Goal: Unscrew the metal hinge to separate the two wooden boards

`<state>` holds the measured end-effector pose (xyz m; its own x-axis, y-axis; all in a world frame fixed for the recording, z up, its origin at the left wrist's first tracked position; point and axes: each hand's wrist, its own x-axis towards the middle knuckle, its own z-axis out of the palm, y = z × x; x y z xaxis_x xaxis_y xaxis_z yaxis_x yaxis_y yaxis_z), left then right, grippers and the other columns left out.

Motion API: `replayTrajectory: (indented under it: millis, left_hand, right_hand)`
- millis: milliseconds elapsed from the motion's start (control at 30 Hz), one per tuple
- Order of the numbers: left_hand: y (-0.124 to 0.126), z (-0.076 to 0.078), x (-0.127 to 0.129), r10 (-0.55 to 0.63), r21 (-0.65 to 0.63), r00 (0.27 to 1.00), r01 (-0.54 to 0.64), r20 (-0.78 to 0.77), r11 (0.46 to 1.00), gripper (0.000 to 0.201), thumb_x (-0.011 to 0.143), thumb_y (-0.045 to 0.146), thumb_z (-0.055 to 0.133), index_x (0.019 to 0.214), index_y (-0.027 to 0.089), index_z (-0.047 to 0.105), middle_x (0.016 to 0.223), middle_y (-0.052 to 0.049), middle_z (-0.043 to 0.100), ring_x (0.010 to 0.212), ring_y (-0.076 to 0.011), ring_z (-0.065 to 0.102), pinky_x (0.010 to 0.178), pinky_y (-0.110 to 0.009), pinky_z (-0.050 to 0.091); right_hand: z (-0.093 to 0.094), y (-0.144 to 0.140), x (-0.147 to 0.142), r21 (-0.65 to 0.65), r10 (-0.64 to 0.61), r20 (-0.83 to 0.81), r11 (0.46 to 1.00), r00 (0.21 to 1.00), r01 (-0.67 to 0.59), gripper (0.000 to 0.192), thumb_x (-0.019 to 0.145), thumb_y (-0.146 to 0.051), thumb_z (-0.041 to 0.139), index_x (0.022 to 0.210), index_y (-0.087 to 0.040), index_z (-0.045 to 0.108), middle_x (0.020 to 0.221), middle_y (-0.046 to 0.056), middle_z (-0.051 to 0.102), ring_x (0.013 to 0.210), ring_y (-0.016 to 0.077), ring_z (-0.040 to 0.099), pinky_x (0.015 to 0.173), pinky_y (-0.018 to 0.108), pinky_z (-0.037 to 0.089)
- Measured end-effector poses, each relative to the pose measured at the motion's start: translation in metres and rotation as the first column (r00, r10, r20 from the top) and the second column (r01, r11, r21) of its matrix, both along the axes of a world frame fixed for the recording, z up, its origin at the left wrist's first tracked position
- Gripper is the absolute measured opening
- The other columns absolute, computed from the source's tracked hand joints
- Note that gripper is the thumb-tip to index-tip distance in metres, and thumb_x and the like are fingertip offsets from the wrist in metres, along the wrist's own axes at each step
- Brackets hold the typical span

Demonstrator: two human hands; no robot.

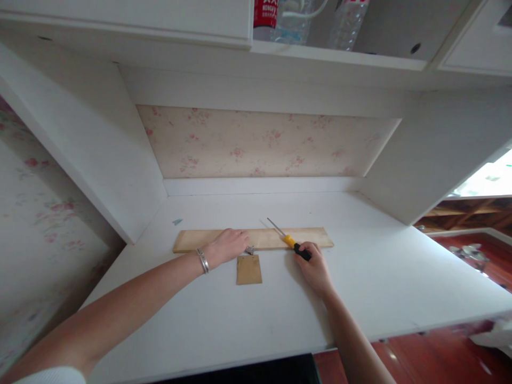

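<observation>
Here the right hand [314,266] is clamped on a screwdriver [288,240], its tip pointing toward ten o'clock over the plank [280,237]. The left hand [228,246] lies flat on the plank, fingers together, a hinge [250,249] at their four o'clock.

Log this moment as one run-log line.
left hand: flat on wooden strip | right hand: grips screwdriver | small wooden square: beside metal hinge

A white desk [384,277] sits in a recessed alcove, its back panel [260,141] papered in pale cream with faint pink flowers. The same floral wallpaper [28,213] covers the wall at left. Clear plastic bottles [316,18] stand on a white shelf [340,53] overhead, one with a red label. Reddish wooden flooring [440,357] shows at lower right, where daylight glares through an opening [488,178].
</observation>
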<state>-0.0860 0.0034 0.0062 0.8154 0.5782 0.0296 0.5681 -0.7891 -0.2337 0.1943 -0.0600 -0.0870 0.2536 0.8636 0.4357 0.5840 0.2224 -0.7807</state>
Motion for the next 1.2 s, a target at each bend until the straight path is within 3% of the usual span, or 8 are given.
replayTrajectory:
  millis: [400, 600, 733, 867, 1200]
  left_hand:
    - [0.002, -0.006, 0.009, 0.186, -0.075, 0.982, -0.187, -0.025, 0.98, 0.025, 0.088, 0.014, 0.043, 0.086, 0.014, 0.068, 0.085, -0.014, 0.068, 0.082, -0.026, 0.064, 0.065, -0.033, 0.046]
    - [0.01, 0.006, 0.016, 0.433, -0.142, 0.9, -0.424, 0.039, 0.894, 0.032, 0.089, 0.025, 0.042, 0.089, 0.013, 0.071, 0.087, -0.017, 0.068, 0.086, -0.0271, 0.065, 0.073, -0.036, 0.048]
    - [0.012, 0.012, 0.013, 0.541, -0.196, 0.836, -0.518, 0.088, 0.833, 0.042, 0.092, 0.034, 0.034, 0.093, 0.016, 0.071, 0.095, -0.016, 0.068, 0.092, -0.0249, 0.064, 0.08, -0.035, 0.047]
    - [0.011, 0.009, 0.008, 0.55, -0.225, 0.831, -0.521, 0.088, 0.823, 0.046, 0.092, 0.036, 0.029, 0.091, 0.017, 0.071, 0.096, -0.015, 0.069, 0.089, -0.0249, 0.065, 0.077, -0.034, 0.048]
    - [0.01, -0.005, 0.001, 0.461, -0.273, 0.877, -0.415, 0.134, 0.868, 0.038, 0.091, 0.037, 0.033, 0.085, 0.019, 0.066, 0.086, -0.012, 0.069, 0.077, -0.0228, 0.065, 0.065, -0.031, 0.046]
  right_hand:
    - [-0.002, 0.001, 0.003, 0.001, 0.013, 0.018, 1.0, 1.0, -0.013, 0.014, 0.071, -0.026, 0.055, 0.084, -0.022, 0.05, 0.092, 0.004, 0.052, 0.083, 0.0192, 0.05, 0.077, 0.034, 0.04]
    - [0.0, 0.001, 0.002, 0.022, 0.026, 0.031, 0.999, 0.999, -0.027, 0.013, 0.072, -0.023, 0.056, 0.083, -0.022, 0.05, 0.091, 0.003, 0.052, 0.084, 0.0188, 0.05, 0.078, 0.034, 0.04]
    - [-0.001, 0.001, 0.003, 0.018, 0.021, 0.03, 1.0, 0.999, -0.021, 0.013, 0.071, -0.024, 0.057, 0.083, -0.022, 0.05, 0.092, 0.003, 0.052, 0.083, 0.0186, 0.05, 0.078, 0.034, 0.039]
    - [-0.003, 0.002, 0.003, 0.02, 0.011, 0.028, 1.0, 1.0, -0.012, 0.014, 0.071, -0.026, 0.056, 0.083, -0.022, 0.05, 0.092, 0.004, 0.053, 0.085, 0.0198, 0.05, 0.079, 0.035, 0.04]
    - [0.0, 0.0, 0.001, -0.008, -0.002, 0.03, 1.0, 1.0, 0.002, 0.015, 0.071, -0.027, 0.055, 0.085, -0.022, 0.05, 0.094, 0.004, 0.052, 0.084, 0.0197, 0.05, 0.079, 0.035, 0.04]
